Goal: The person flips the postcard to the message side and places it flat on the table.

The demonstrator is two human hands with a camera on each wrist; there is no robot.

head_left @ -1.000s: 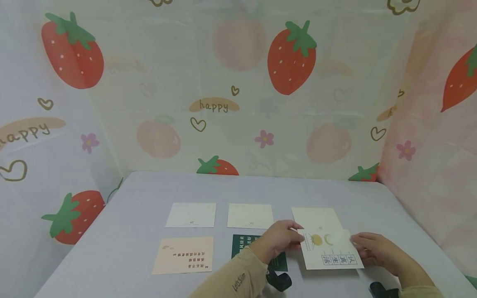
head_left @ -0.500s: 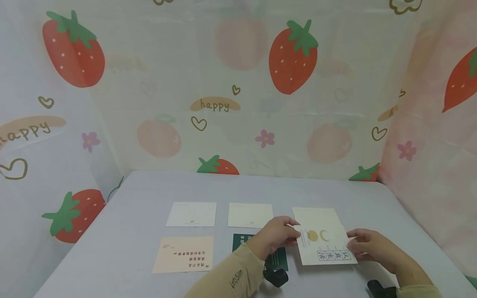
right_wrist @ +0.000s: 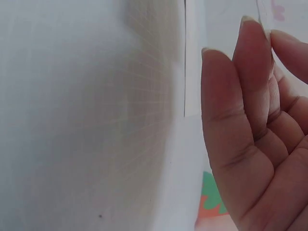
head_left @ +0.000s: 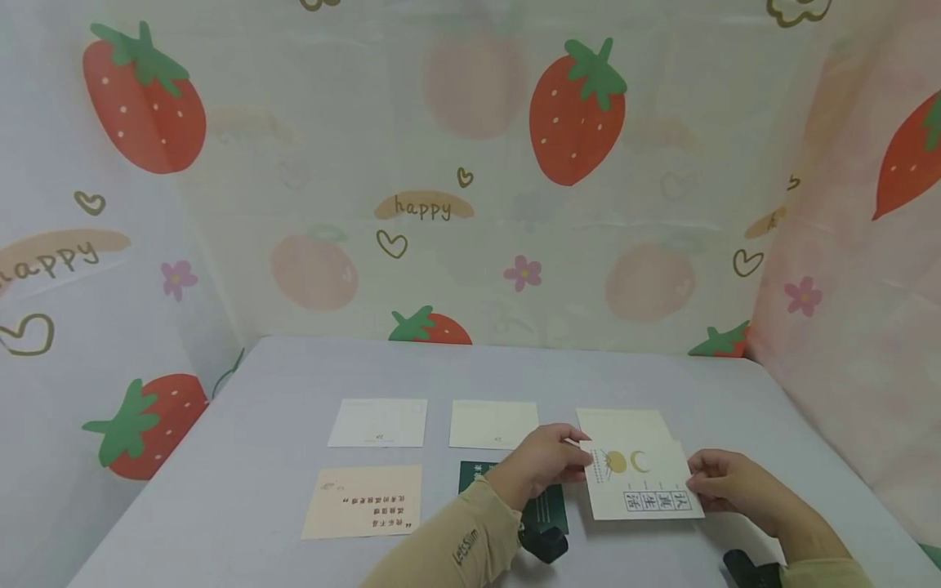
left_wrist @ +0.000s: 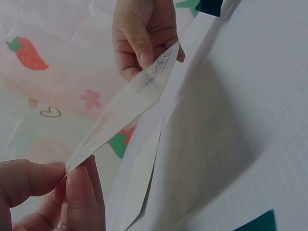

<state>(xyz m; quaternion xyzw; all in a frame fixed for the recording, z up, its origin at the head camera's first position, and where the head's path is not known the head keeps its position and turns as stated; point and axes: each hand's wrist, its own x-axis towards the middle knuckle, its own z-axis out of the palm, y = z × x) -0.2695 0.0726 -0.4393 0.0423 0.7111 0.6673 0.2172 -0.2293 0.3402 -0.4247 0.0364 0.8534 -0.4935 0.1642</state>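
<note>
The person has a sun-and-moon postcard [head_left: 650,482] held up off the table [head_left: 470,374], nearer the right edge than the left, the left hand [head_left: 542,464] pinching one end between thumb and fingers and the right hand [head_left: 738,488] pinching the other. Beyond it I can see a cream card [head_left: 623,423] lying flat, in a row towards the far edge with an ivory card [head_left: 492,424] and, farthest left, a white card [head_left: 378,421]. This side of that row, a dark green card [head_left: 553,508] shows partly behind the left hand, with a peach card [head_left: 362,505] closer to the left edge.
</note>
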